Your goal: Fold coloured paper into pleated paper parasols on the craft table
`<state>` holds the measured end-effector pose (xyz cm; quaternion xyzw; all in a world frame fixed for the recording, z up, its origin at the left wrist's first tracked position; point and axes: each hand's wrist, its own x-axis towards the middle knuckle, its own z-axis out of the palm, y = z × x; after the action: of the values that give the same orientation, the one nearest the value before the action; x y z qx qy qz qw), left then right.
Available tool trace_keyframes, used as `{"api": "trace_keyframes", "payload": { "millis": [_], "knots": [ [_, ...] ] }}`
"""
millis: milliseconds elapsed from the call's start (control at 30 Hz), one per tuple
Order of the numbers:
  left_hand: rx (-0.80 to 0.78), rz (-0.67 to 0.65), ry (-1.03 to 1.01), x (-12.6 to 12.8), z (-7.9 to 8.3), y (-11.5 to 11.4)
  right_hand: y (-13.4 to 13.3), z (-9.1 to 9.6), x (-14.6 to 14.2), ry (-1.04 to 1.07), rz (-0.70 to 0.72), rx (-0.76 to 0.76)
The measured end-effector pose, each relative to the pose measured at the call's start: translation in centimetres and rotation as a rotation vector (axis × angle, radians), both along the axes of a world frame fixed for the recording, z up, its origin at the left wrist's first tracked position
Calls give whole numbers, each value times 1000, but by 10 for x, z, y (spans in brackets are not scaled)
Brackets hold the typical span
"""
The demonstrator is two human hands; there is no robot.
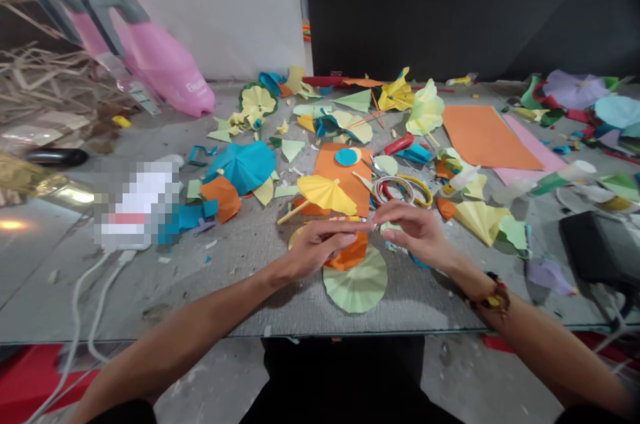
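My left hand point(320, 245) and my right hand point(415, 229) meet over the middle of the grey table, fingertips touching around a small pale strip that I cannot name. Both hands pinch with curled fingers. Under the left hand lies an orange pleated paper piece point(353, 256) on top of a light green pleated paper fan point(357, 285). Just beyond the hands a yellow paper umbrella on a stick point(325, 194) rests on an orange sheet point(345, 177). Scissors with red and yellow handles point(405, 189) lie beside it.
Paper scraps and folded umbrellas cover the table: a blue one point(243, 166), yellow-green ones point(425, 107) at the back. Orange and pink sheets point(487, 137) lie right. A black box point(597, 247) sits far right. White cables point(95, 304) hang off the left edge by a pink object point(165, 67).
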<state>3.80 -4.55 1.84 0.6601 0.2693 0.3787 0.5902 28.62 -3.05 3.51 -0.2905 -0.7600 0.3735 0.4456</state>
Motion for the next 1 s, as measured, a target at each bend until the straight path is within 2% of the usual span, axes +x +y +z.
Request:
{"api": "trace_keyframes", "payload": {
  "millis": [200, 433, 567, 767, 867, 1000],
  "knots": [
    [-79, -42, 10, 1, 1, 0, 2, -3, -5, 101, 33, -86],
    [102, -3, 89, 3, 6, 2, 2, -4, -6, 89, 57, -199],
    [326, 85, 161, 3, 5, 3, 3, -4, -5, 82, 82, -234],
    [798, 345, 299, 0, 0, 2, 2, -2, -6, 22, 52, -269],
    [939, 473, 471, -2, 0, 3, 1, -1, -5, 2, -10, -273],
    [1069, 512, 740, -3, 0, 9, -2, -4, -7, -142, -115, -170]
  ]
}}
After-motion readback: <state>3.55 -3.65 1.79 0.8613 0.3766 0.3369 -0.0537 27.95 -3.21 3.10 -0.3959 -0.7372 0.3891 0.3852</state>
